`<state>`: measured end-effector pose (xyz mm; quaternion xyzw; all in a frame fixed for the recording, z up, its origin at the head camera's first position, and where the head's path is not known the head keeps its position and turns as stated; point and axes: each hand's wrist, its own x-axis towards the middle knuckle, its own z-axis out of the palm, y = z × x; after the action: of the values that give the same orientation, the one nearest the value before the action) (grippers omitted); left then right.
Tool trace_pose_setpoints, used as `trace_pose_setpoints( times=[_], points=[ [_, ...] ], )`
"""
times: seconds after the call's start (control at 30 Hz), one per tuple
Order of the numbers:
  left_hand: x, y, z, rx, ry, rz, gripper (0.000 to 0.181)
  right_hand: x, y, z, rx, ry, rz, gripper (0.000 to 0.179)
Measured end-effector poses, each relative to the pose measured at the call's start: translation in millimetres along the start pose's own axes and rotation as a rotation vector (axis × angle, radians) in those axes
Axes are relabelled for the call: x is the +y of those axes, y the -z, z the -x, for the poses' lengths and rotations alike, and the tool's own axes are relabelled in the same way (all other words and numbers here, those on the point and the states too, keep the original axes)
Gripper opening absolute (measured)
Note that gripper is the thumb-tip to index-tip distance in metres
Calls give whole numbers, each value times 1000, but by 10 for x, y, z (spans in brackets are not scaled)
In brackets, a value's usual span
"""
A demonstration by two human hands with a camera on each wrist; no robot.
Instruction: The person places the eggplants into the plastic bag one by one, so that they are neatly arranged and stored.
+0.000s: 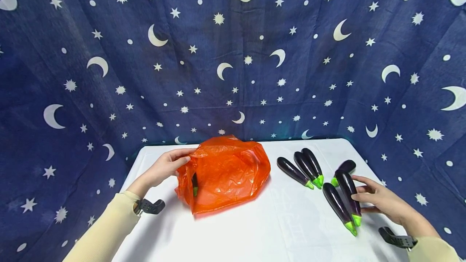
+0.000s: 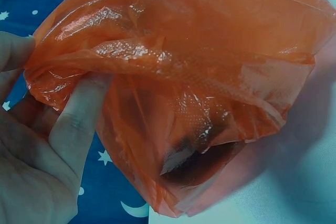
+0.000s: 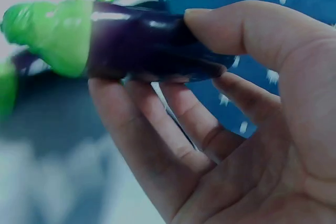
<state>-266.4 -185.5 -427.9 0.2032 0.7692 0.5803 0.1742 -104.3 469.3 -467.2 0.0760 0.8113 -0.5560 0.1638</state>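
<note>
My left hand (image 1: 164, 168) pinches the rim of an orange plastic bag (image 1: 227, 177) at its left side, holding the mouth open. A dark eggplant (image 1: 194, 183) shows in part inside the bag near that hand; the left wrist view has its dark shape (image 2: 202, 163) behind the film. On the right, my right hand (image 1: 384, 200) grips another eggplant (image 3: 142, 43) between thumb and fingertips, its green cap pointing away from the palm. Beside the held one lies an eggplant (image 1: 336, 205), and one more (image 1: 348, 166) sits just behind.
Three eggplants (image 1: 291, 170) lie side by side between the bag and my right hand, green caps toward me. Everything rests on a white table (image 1: 255, 233). A dark blue cloth (image 1: 204, 72) with moons and stars hangs behind and at both sides.
</note>
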Motion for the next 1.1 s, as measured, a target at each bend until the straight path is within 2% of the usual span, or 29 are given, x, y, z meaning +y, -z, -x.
trace_pose_setpoints(
  times=[0.23,0.37,0.43,0.63,0.83,0.93,1.1],
  points=[
    [-13,11,-12,11,7,-4,46,-446,-372,-181,-92,143,-74,83],
    [-14,7,-16,16,3,-12,46,-656,-617,-316,-182,220,-122,80],
    [-12,4,-16,19,-1,-16,45,-742,-741,-403,-230,232,-139,80],
    [-6,-1,-18,41,3,-39,44,-953,-1168,-681,-339,222,-202,80],
    [11,3,-19,45,-3,-27,44,-1113,-1706,-1002,-438,188,-203,77],
    [20,-3,-6,48,-9,-22,43,-1177,-1978,-1174,-462,176,-207,76],
    [31,-16,20,41,-20,-2,44,-1321,-2390,-1443,-456,151,-231,77]
  ],
)
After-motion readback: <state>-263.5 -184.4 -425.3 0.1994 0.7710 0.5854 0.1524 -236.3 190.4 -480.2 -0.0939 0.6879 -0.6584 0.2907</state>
